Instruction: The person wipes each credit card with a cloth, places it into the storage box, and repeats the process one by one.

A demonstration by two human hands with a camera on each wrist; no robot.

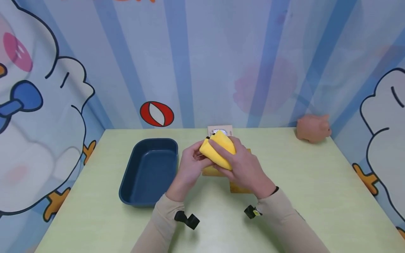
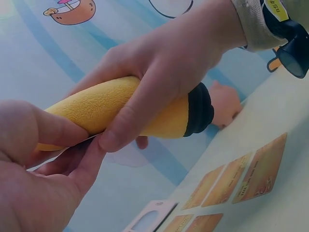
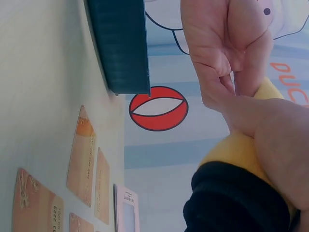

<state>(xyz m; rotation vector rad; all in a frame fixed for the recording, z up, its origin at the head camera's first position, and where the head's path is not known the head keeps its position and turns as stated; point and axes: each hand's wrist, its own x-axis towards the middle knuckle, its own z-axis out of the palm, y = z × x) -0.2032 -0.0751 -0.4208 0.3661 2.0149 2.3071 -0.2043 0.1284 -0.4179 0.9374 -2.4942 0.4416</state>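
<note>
Both hands hold a yellow, fuzzy, soft pouch-like thing (image 1: pixel 226 141) above the table. A black band (image 2: pixel 199 110) covers one end of it. My right hand (image 1: pixel 246 164) grips its body, with the thumb laid across the yellow surface. At the other end, my left hand (image 1: pixel 189 164) pinches the edge between thumb and fingers. In the left wrist view, the fingers of the left hand (image 2: pixel 38 159) meet the right thumb along a thin slit-like edge; whatever lies inside is hidden. The right wrist view shows the black end (image 3: pixel 231 198) close up.
Several gold-coloured cards (image 2: pixel 260 169) lie on the table below the hands, partly covered in the head view. Behind them is a small pale box (image 1: pixel 218 127) with a window. A dark blue bin (image 1: pixel 148 202) stands left, a pink pig figure (image 1: pixel 312 129) at back right.
</note>
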